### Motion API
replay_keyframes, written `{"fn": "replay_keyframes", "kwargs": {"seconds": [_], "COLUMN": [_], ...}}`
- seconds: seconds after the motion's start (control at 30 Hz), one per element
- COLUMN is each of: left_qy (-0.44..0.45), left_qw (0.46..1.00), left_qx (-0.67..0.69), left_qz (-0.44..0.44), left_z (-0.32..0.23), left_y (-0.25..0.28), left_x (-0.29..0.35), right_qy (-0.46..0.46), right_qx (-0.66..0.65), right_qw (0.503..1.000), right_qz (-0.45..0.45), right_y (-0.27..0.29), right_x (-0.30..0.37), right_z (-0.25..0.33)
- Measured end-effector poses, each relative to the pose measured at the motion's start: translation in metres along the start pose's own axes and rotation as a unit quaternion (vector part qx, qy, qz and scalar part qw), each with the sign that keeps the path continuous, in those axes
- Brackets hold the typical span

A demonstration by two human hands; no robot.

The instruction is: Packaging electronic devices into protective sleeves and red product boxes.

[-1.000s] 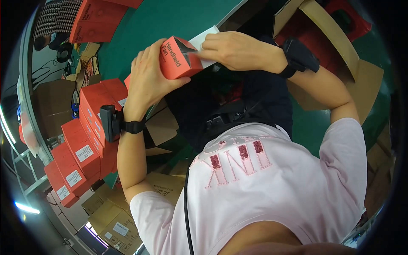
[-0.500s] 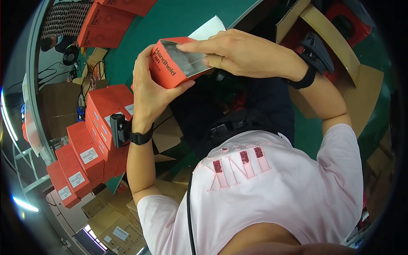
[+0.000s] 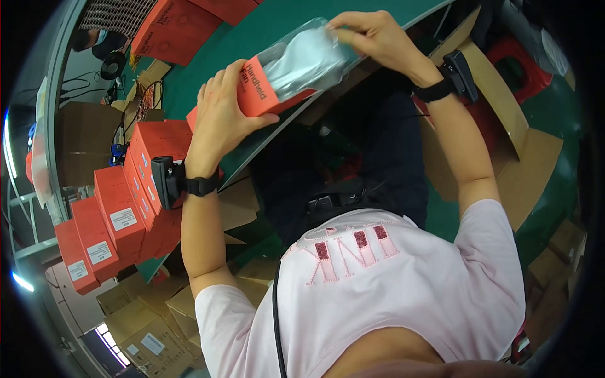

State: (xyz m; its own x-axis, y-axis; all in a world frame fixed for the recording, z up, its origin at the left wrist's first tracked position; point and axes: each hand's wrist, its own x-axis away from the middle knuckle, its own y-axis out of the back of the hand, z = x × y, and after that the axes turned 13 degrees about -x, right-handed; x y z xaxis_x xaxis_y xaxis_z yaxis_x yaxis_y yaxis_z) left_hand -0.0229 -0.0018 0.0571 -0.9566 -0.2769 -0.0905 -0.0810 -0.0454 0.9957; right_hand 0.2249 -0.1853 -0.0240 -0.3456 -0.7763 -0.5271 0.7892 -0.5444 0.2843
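Note:
My left hand (image 3: pixel 220 113) is wrapped round a red cardboard box (image 3: pixel 255 94), thumb along its near edge and fingers on the far side. Out of the box's open right end sticks a clear plastic package (image 3: pixel 305 60) with a pale blue-white item inside; its exact kind I cannot make out. The outer end of the package is pinched between the thumb and fingers of my right hand (image 3: pixel 372 41). Part of the package is still inside the box. Both hands are over the green table (image 3: pixel 217 47), near its edge.
Stacked red boxes (image 3: pixel 120 214) stand at the left, and more red boxes (image 3: pixel 173 28) lie at the far left. An open brown carton (image 3: pixel 529 157) is on the right beside a red stool (image 3: pixel 520 66). Brown cartons (image 3: pixel 151 340) sit at the lower left.
My right hand has moved from the box's mouth up and to the right, drawing the plastic package partly out. My left hand keeps hold of the box, which has shifted slightly right.

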Motion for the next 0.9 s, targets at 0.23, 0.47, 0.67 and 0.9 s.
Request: {"fn": "replay_keyframes", "kwargs": {"seconds": [0.23, 0.47, 0.67, 0.9], "left_qy": [-0.012, -0.012, 0.029, 0.015], "left_qw": [0.995, 0.982, 0.981, 0.858], "left_qx": [0.018, 0.125, 0.164, 0.43], "left_qz": [-0.093, -0.138, -0.102, -0.281], "left_z": [-0.012, -0.025, -0.031, -0.019], "left_y": [-0.026, -0.061, -0.047, -0.056], "left_x": [-0.014, -0.041, -0.042, -0.047], "right_qy": [0.047, 0.066, 0.079, 0.357], "right_qx": [0.1, 0.175, 0.044, 0.181], "right_qw": [0.991, 0.979, 0.996, 0.916], "right_qz": [-0.072, 0.079, -0.028, 0.016], "right_y": [-0.003, -0.031, -0.045, -0.087], "right_x": [-0.02, -0.042, -0.057, -0.087], "right_z": [0.002, -0.001, 0.039, 0.068]}}
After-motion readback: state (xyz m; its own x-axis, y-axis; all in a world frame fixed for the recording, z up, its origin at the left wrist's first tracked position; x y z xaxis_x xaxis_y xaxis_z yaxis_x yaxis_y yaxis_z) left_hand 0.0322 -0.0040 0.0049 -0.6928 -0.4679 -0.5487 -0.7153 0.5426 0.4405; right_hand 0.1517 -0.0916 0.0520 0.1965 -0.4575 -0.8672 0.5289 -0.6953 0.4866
